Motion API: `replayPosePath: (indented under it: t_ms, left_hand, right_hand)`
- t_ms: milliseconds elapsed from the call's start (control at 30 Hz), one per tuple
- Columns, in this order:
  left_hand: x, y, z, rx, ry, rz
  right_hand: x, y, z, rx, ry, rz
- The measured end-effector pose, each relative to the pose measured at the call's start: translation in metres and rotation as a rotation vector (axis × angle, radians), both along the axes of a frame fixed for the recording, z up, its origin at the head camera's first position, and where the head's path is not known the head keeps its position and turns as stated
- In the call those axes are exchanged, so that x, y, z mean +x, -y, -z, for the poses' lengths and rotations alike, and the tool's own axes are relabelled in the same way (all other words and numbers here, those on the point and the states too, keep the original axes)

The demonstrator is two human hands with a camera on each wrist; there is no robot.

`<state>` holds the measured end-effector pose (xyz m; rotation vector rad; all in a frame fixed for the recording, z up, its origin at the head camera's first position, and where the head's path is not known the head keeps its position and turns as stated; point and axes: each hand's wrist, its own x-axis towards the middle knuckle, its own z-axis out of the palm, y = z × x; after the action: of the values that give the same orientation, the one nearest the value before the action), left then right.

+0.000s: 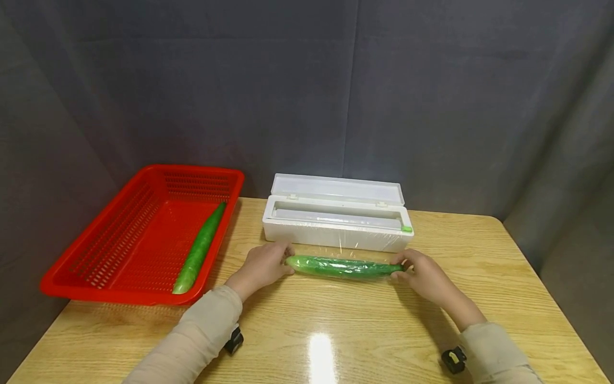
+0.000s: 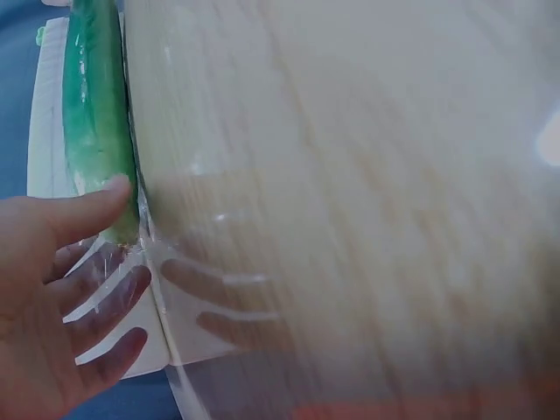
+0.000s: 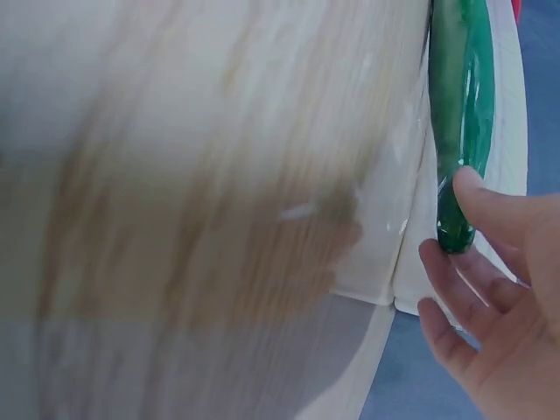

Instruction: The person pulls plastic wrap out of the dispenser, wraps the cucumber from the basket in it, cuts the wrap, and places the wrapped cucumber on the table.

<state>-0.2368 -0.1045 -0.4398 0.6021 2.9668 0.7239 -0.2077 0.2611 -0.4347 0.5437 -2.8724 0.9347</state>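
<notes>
A cucumber [image 1: 342,268] with shiny clear film around it lies crosswise in front of the white cling film box [image 1: 331,241]. My left hand [image 1: 266,266] grips its pale end, and my right hand [image 1: 423,274] grips the dark tapered end. In the left wrist view the thumb [image 2: 96,208] presses on the cucumber [image 2: 98,122], with the other fingers behind clear film. The right wrist view has the thumb [image 3: 490,206] on the tip of the cucumber [image 3: 459,131]. Film [image 1: 338,241] stretches from the box's front to the cucumber.
A red perforated basket [image 1: 129,298] stands at the left with a second, bare cucumber [image 1: 200,248] along its right side. The box's lid [image 1: 338,188] is raised at the back, over a roll [image 1: 336,217]. A green piece [image 1: 406,229] sits at its right end. Grey cloth [image 1: 307,96] hangs behind the wooden table [image 1: 374,330].
</notes>
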Motion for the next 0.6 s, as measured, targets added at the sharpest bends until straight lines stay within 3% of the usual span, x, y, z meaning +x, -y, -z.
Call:
replayPosePath:
  t_ms: [233, 600]
  left_hand:
    - [-0.0014, -0.0019, -0.0022, -0.007, 0.001, -0.040]
    - [0.0002, -0.0008, -0.0024, -0.048, -0.017, -0.029]
  right_hand:
    - [-0.0031, 0.0022, -0.0003, 0.069, -0.010, 0.067]
    - [-0.0028, 0.0034, 0.0000, 0.071, 0.028, 0.083]
